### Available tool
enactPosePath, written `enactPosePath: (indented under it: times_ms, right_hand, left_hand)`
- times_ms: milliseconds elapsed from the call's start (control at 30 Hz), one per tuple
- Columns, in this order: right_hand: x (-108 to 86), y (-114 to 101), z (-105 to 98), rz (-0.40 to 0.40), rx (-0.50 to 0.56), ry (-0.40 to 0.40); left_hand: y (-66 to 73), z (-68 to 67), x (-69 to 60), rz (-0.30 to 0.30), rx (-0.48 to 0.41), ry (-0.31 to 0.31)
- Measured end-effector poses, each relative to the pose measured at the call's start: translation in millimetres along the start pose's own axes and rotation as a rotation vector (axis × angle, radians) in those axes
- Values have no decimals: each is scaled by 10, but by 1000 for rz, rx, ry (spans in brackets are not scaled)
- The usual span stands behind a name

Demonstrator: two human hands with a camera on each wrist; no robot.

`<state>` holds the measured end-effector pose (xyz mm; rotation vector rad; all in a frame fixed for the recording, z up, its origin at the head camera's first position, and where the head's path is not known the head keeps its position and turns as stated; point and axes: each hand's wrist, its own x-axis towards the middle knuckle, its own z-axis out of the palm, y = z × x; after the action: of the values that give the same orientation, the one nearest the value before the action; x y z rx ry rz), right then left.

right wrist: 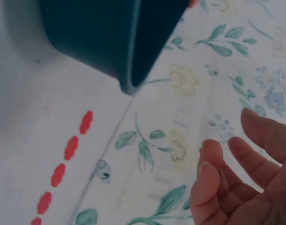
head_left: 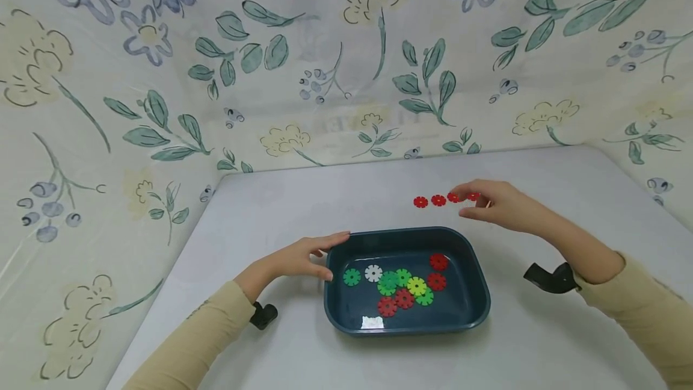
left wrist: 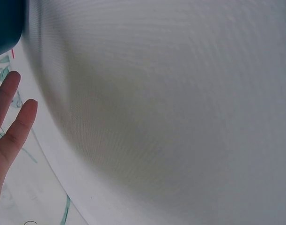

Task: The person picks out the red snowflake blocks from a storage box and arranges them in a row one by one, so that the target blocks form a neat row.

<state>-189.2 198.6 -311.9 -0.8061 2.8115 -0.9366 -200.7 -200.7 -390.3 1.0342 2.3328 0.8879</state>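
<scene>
A dark blue tray (head_left: 407,326) holds several notched plastic discs: green (head_left: 352,277), white (head_left: 373,273), yellow-green (head_left: 417,286) and red (head_left: 438,262) ones, some overlapping. My left hand (head_left: 300,257) is at the tray's left side, forefinger by the far left corner and thumb by the left rim. Its fingers (left wrist: 22,124) look straight in the left wrist view. Beyond the tray, my right hand (head_left: 500,204) hovers over the right end of a row of red discs (right wrist: 71,148), thumb and fingertips apart with nothing between them. It partly hides the row in the head view.
The discs and tray stand on a white table (head_left: 292,197). A flower-patterned cloth (head_left: 325,77) hangs behind it and along the left and right. A black strap (head_left: 551,278) hangs below the right wrist, and another black piece (head_left: 264,316) below the left.
</scene>
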Motion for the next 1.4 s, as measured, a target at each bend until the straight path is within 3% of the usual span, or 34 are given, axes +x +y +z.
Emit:
enactPosePath:
  times_ms: [367, 667, 933, 1200, 1400]
  right_hand:
    - [-116, -2, 254, -36, 49, -94]
    - [-118, -343, 222, -143, 8, -171]
    - [46, -681, 288, -191, -37, -300]
    - [278, -871, 566, -241, -85, -452]
    - [416, -925, 811, -259, -134, -593]
  left_hand:
    - [-4, 1, 0, -9, -1, 3]
    - [-5, 2, -1, 0, 6, 1]
    - [9, -7, -4, 2, -5, -3]
    - [-6, -18, 10, -25, 5, -17]
    - [-4, -18, 4, -6, -1, -24]
